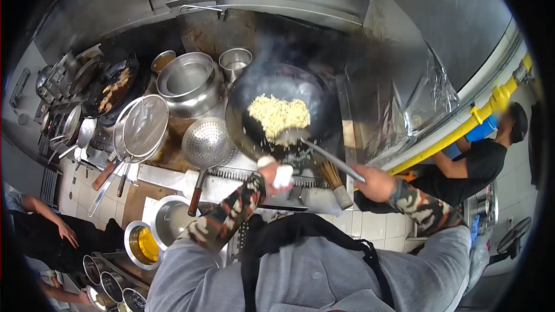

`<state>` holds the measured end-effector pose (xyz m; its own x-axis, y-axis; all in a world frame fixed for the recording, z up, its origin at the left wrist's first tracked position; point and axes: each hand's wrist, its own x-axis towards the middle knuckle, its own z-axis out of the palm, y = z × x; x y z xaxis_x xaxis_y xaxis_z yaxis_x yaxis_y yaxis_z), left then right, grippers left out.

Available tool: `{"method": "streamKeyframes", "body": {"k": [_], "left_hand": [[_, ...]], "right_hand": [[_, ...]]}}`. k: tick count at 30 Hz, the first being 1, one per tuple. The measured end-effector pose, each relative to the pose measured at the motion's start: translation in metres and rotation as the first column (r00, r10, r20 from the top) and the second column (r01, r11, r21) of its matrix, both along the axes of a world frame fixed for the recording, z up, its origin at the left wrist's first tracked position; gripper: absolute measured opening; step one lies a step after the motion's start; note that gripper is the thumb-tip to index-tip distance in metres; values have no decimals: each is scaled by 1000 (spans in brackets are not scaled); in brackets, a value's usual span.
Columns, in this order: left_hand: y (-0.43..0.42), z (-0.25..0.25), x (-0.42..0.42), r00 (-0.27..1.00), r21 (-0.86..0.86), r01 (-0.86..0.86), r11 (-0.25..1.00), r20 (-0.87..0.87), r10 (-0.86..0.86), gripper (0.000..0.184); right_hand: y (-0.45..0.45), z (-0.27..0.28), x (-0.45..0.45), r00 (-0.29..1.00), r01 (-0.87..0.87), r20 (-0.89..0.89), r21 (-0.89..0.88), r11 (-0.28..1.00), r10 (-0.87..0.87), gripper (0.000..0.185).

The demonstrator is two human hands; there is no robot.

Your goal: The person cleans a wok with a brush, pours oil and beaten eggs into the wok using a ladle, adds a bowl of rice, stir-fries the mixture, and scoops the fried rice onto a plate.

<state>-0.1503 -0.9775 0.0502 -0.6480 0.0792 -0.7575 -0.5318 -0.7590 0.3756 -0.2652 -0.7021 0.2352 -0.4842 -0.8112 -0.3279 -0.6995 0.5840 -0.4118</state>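
Note:
A large dark wok (324,95) holds yellow and white food (278,117) that looks like egg fried rice, with faint steam above it. My right hand (376,183) is wrapped round the metal handle of a ladle (332,160), whose head rests in the food. My left hand (269,174) is closed on a white folded cloth (282,177) at the wok's near edge. Between my hands, a bamboo brush (334,183) leans against the wok's near side.
Left of the wok are a perforated strainer (206,143), mesh sieves (145,127), a steel pot (185,75) and a second wok (139,81). Nearer are a steel bowl (173,219) and a pot of yellow liquid (132,242). People stand at right (483,167) and lower left (43,219).

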Motion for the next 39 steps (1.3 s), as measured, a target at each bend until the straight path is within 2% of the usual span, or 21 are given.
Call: {"method": "streamKeyframes", "body": {"k": [2,7,8,10,12,14,16,17,19,21,23,25,26,27,28,29,31,32,35,37,39], "left_hand": [[9,38,10,1000,67,-7,998,-30,9,18],[5,-28,-11,974,-11,-217,976,-67,216,20],[18,-48,3,990,-223,-81,971,-130,53,21],[37,-93,36,952,-629,132,766,-136,-275,23],[21,-83,32,877,-173,253,952,-374,-301,21],[-6,-41,8,924,324,85,942,-380,47,19],[-15,-35,-12,992,114,-88,990,-81,98,18],[-4,19,-7,1000,50,-9,999,4,9,21],[2,47,-6,999,94,42,995,-13,-40,21],[-19,-6,-24,981,78,143,987,-143,-131,22],[0,-34,-27,956,-10,-273,962,-118,269,22],[-4,-91,-1,872,184,245,952,-470,-134,21],[12,-83,22,857,-110,238,965,-444,-262,19],[14,-58,24,899,-147,151,978,-391,-198,17],[16,-30,26,932,-191,66,979,-339,-129,15],[17,-7,22,965,31,-122,992,-231,126,13],[-19,-25,-14,963,99,-70,993,-253,94,15],[-19,-15,-28,979,11,-140,990,-145,140,17],[-27,-59,-61,976,5,-162,987,-146,161,19],[-29,-61,-60,974,19,-122,992,-187,124,21],[-33,-54,-45,975,21,-70,997,-211,73,24]], "right_hand": [[8,-9,-4,994,-99,-55,-48,994,96,52],[-69,-73,-28,977,127,-171,-19,992,-128,51],[-78,-72,-32,960,151,-226,-68,986,-163,51],[-65,-66,-33,965,106,-222,-157,982,-140,51],[-43,-60,-29,966,-37,-254,-292,956,-40,50],[-30,-34,-18,979,-30,-202,-187,982,-9,51],[-18,-7,-8,985,-50,-169,-37,998,43,51],[-10,-1,-3,980,-71,-183,12,997,72,49],[-15,-17,-15,968,-128,-219,-24,991,120,45],[-43,-52,-26,982,48,-185,40,998,-40,49],[-73,-80,-51,963,57,-264,-22,998,-60,46],[-68,-71,-56,927,-2,-369,-158,987,-57,46],[-52,-52,-56,968,43,-232,-232,972,-98,45],[-40,-33,-56,987,99,-90,-303,948,-132,44],[-28,-16,-56,938,327,207,-259,909,-279,43],[-20,-2,-53,779,522,475,-130,843,-409,43],[-29,0,-52,748,559,503,-126,820,-433,42],[-39,-18,-56,722,611,516,-163,774,-461,43],[-86,-131,-85,700,703,382,-219,676,-604,44],[-130,-138,-59,509,795,655,-110,596,-558,44],[-145,-122,-63,562,684,687,-74,726,-460,41]]}}
